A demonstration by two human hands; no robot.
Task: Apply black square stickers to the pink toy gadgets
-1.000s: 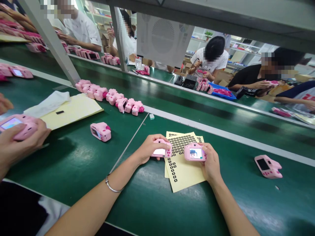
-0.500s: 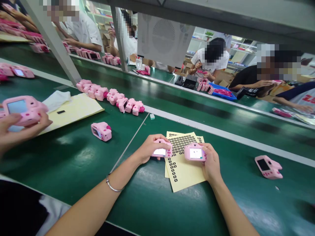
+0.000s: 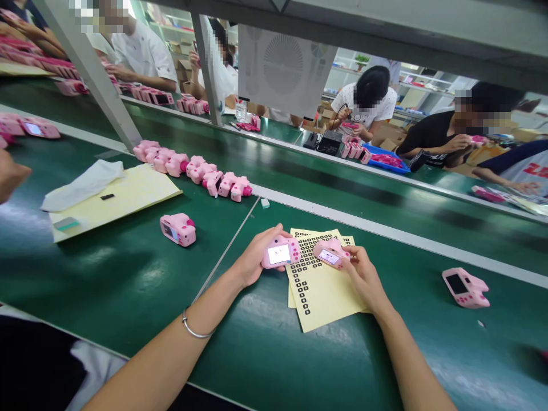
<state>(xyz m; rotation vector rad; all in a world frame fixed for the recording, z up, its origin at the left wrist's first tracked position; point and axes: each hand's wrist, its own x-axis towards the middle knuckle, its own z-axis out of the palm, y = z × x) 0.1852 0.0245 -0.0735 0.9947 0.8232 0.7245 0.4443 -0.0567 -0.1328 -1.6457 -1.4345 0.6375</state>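
My left hand (image 3: 256, 257) is closed around a pink toy camera (image 3: 280, 254), its lit white screen turned up toward me. In my right hand (image 3: 363, 273) is a second pink toy camera (image 3: 330, 254), tilted back, with a lit screen showing a faint picture. Under and between the two cameras lie yellow sticker sheets (image 3: 329, 302) printed with rows of small black squares; the top sheet has bare patches. The right camera is over the sheets' upper part, and whether it touches them I cannot tell.
Single pink cameras lie at left (image 3: 178, 229) and right (image 3: 464, 287). A row of pink cameras (image 3: 197, 168) lines the white strip (image 3: 342, 220). A yellow sheet (image 3: 128, 194) bears a white cloth (image 3: 85, 185). A co-worker's hand (image 3: 11, 174) is at far left. A metal post (image 3: 92, 74) rises behind.
The right camera has tipped back and shifted slightly left and up in my right hand. My left thumb has come off its camera's front. The co-worker's camera at left has left view.
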